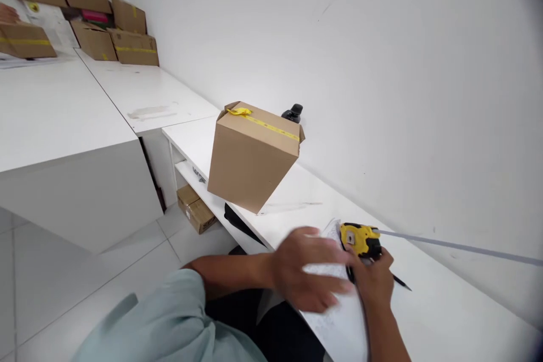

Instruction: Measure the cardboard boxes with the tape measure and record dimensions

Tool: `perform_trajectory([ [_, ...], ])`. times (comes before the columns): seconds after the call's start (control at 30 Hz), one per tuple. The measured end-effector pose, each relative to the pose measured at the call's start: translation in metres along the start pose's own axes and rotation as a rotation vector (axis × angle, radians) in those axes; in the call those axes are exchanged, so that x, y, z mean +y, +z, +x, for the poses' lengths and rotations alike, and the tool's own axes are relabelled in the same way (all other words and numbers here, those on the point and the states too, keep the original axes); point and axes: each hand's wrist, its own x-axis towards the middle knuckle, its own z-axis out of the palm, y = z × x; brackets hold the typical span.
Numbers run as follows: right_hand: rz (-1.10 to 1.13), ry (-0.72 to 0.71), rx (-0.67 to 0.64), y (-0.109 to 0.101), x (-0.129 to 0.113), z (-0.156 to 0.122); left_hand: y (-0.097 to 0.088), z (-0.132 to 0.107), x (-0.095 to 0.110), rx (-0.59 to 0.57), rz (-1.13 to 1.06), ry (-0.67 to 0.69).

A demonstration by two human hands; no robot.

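Observation:
My right hand [373, 280] is closed around a yellow and black tape measure [360, 239]. Its pale blade [458, 246] sticks out to the right, past the edge of the view. Just to the left, my left hand [311, 271] hovers over the papers with its fingers spread, somewhat blurred and holding nothing. Beneath both hands lie sheets of paper [339, 328] with writing on them. A dark pen [401, 282] pokes out beside my right hand, partly hidden by it.
A closed cardboard box [252, 158] with yellow tape stands on the white table ahead. Behind it is a black object [293, 113] against the wall. Several boxes [134, 48] are stacked far left, where another person's hand [7, 13] shows. A smaller box [195, 208] sits low down.

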Motion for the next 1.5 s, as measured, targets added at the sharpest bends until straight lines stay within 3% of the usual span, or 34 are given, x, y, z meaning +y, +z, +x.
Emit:
perform_trajectory([
  [0.07,-0.032,0.070,-0.061,-0.003,-0.004,-0.002,-0.039,-0.044,-0.014,0.116,0.100,-0.283],
  [0.13,-0.055,0.025,-0.080,-0.004,-0.007,-0.004,-0.070,-0.086,-0.025,0.255,0.162,-0.536],
  [0.3,-0.054,-0.196,0.024,0.000,-0.013,-0.015,-0.116,-0.171,-0.030,0.491,0.128,-1.034],
  [0.37,-0.007,-0.290,0.119,-0.002,-0.022,-0.019,-0.132,-0.191,-0.032,0.634,0.143,-1.145],
  [0.43,0.048,-0.380,0.257,-0.009,-0.041,-0.020,-0.149,-0.197,-0.039,0.773,0.191,-1.146],
  [0.53,0.165,-0.503,0.446,-0.032,-0.083,-0.018,-0.176,-0.180,-0.056,0.855,0.234,-1.051],
  [0.6,0.251,-0.581,0.476,-0.052,-0.115,-0.015,-0.193,-0.158,-0.066,0.845,0.251,-0.971],
  [0.7,0.355,-0.668,0.429,-0.086,-0.158,-0.009,-0.213,-0.121,-0.071,0.788,0.273,-0.766],
  [0.8,0.419,-0.755,0.296,-0.114,-0.192,0.004,-0.229,-0.085,-0.072,0.703,0.297,-0.620],
  [0.9,0.443,-0.754,0.145,-0.128,-0.222,0.026,-0.240,-0.051,-0.085,0.657,0.262,-0.590],
  [1.03,0.426,-0.709,0.012,-0.128,-0.255,0.054,-0.242,-0.009,-0.119,0.620,0.120,-0.603],
  [1.2,0.398,-0.653,-0.057,-0.115,-0.274,0.069,-0.230,0.020,-0.145,0.517,-0.073,-0.702],
  [1.33,0.360,-0.677,-0.102,-0.110,-0.269,0.072,-0.220,0.027,-0.152,0.569,-0.156,-0.707],
  [1.5,0.300,-0.720,-0.091,-0.120,-0.260,0.071,-0.209,0.029,-0.160,0.606,-0.254,-0.721],
])
